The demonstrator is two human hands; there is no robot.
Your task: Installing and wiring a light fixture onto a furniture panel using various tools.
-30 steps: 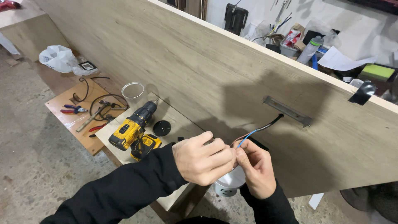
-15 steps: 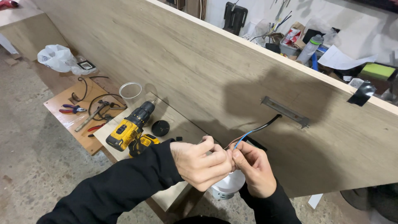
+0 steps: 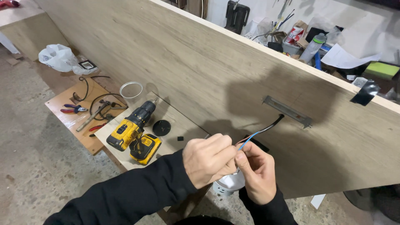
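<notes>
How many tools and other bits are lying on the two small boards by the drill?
Drill: 1
Pliers: 1
Hammer: 1
Black disc: 1
Clear ring: 1
Small black piece: 1
Total: 6

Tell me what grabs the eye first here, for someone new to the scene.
Both hands meet at bottom centre: the left hand and right hand pinch thin blue and red wires over a white round fitting. The wires run from a black cable coming out of the big tilted wooden panel below a metal bracket. Left of the hands, a yellow and black cordless drill lies on a small board.
</notes>
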